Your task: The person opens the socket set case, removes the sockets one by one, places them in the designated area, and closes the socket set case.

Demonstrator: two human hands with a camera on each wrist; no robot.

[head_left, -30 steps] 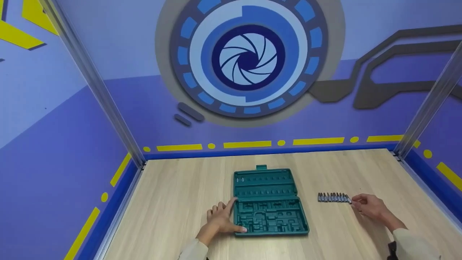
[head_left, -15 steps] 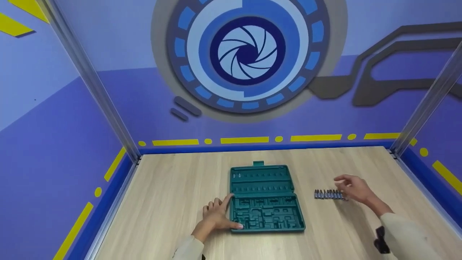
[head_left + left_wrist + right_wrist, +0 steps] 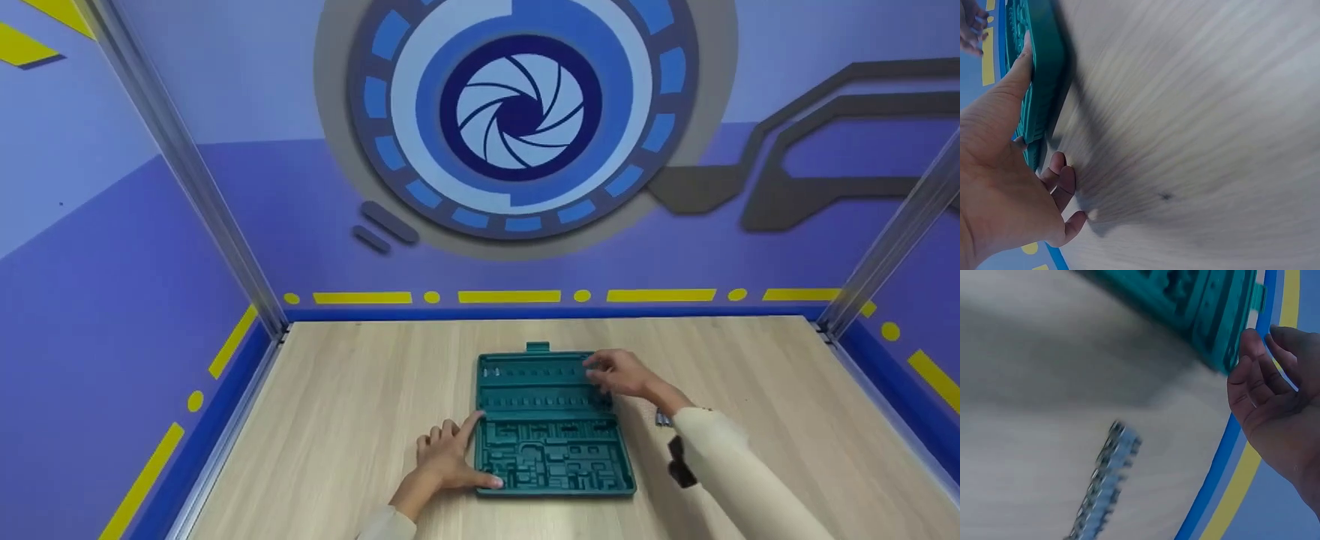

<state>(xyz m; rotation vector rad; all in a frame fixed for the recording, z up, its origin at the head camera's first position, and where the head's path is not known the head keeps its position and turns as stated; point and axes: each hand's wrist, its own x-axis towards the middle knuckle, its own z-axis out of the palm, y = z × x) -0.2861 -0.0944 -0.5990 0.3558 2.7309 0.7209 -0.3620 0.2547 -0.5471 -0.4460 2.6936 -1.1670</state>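
A green plastic bit case (image 3: 555, 492) lies unfolded flat on the table. My left hand (image 3: 448, 457) rests against its left side, thumb on the near-left rim and forefinger by the hinge; its other fingers touch the table in the left wrist view. Over the right end of the far half is my right hand (image 3: 622, 373), fingertips drawn together as in a pinch. The socket bit it gripped is hidden by the fingers. A row of silver socket bits (image 3: 1103, 481) lies right of the case, mostly behind my right forearm in the head view.
Two small bits (image 3: 491, 373) sit in the far half's left slots. The case's latch tab (image 3: 538, 346) points to the back wall. Printed panels and metal corner posts (image 3: 180, 172) enclose the wooden table (image 3: 360, 390).
My right hand has lifted from the right end of the bit row and swung left over the far half of the case. The left hand has kept its place on the case.
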